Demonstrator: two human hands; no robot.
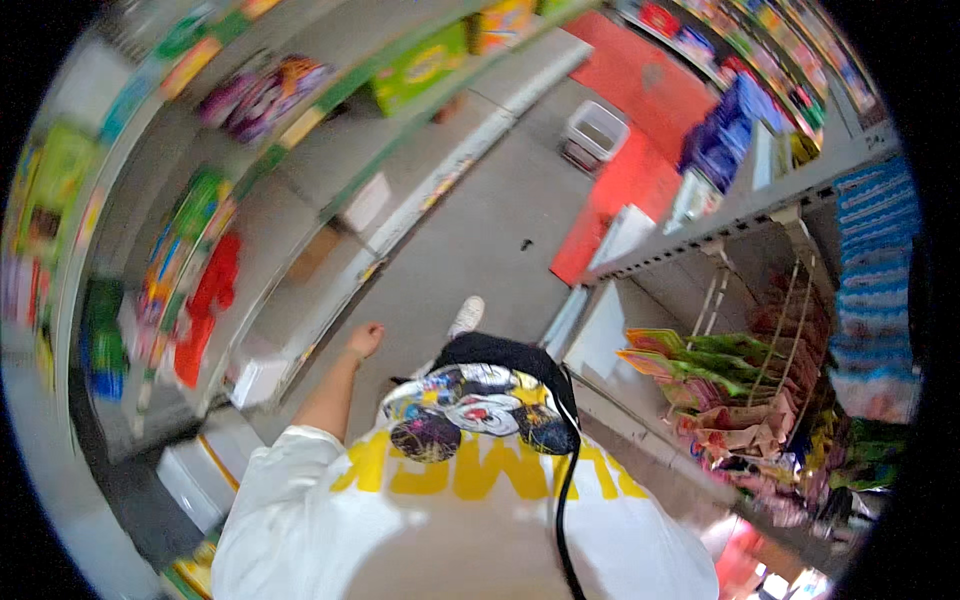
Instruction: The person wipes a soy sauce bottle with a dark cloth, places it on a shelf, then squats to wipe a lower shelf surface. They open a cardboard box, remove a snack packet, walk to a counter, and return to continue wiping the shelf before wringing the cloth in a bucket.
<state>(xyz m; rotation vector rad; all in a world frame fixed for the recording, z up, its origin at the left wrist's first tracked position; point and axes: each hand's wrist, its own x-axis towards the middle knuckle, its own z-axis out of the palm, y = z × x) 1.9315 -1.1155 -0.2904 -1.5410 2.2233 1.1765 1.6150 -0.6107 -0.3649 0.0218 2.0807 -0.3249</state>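
Observation:
My left hand [367,339] hangs beside me over the grey floor, close to the lower edge of the left shelving [375,255]. Its fingers are curled in, and nothing shows in them. The hand touches nothing. My right hand is out of sight; a blurred reddish patch at the lower right is too smeared to make out. I wear a white T-shirt [450,515] with yellow lettering and a cartoon print. Down its front runs a black cord [562,520]. One white shoe [467,315] is stepped forward on the floor.
Shelves with colourful packages line the left, among them a green box [420,70]. Ahead, a clear plastic bin [596,132] stands by a red floor strip [640,165]. Hanging packets [700,365] and blue-striped textiles [875,270] fill the right rack.

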